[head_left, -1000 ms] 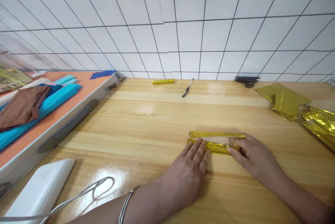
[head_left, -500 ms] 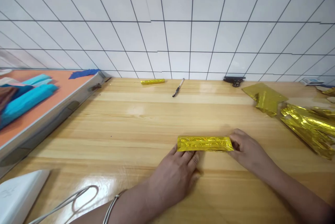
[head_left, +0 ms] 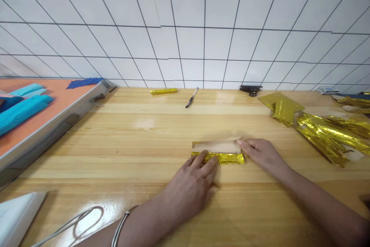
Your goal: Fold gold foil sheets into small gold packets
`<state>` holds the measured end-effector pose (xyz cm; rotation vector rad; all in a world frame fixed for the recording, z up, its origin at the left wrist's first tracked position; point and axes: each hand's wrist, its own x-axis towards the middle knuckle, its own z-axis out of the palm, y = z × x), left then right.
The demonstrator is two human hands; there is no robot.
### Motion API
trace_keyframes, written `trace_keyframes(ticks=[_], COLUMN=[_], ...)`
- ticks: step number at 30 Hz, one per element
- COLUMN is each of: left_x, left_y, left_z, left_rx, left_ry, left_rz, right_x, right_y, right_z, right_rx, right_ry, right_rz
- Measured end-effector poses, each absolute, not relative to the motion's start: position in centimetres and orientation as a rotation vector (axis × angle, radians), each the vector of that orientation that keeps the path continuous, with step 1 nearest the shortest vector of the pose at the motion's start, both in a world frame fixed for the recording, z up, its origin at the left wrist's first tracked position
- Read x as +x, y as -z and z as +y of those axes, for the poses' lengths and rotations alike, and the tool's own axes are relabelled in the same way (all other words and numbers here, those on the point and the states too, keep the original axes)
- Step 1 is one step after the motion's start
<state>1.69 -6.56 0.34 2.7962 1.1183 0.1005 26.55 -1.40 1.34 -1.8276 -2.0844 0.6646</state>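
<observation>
Gold foil sheet (head_left: pixel 231 158) lies well out from the tabletop's (head_left: pixel 144 135) back edge, near band apparently folded, pale far part unfolded. Your left hand (head_left: pixel 192 185) presses it, fingers spread; your right hand's grip (head_left: pixel 261 154) pinches its far right corner.

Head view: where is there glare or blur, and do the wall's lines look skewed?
In the head view, white glare lies on the glossy light wooden table around the looped pale cable; crumpled gold foil glints; the bare right hand looks slightly blurred; dark lines on the white tiled wall fan out upwards.
</observation>
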Motion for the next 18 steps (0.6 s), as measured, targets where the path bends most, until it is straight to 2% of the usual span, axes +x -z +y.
trace_keyframes(ticks=[3, 7, 10, 18], left_x=[2.1, 3.0, 3.7, 4.3], left_y=[-1.0, -2.6, -3.1, 0.0], left_z=[-6.5, -6.4, -6.4, -6.7], left_rx=[2.794, 2.773, 2.764, 2.819], left_ry=[-0.096, -0.077, -0.034, -0.079], left_rz=[1.120, 1.116, 1.144, 1.001], right_x=[26.3, 25.9, 25.8, 25.9], right_y=[-1.3, -1.5, -1.7, -1.8], right_z=[-0.7, -0.4, -0.3, 0.4], right_rx=[-1.923, -2.098, -2.143, -2.124], right_ry=[-0.676, -0.431, -0.375, -0.502], right_rz=[-2.127, -2.151, -2.164, -2.182])
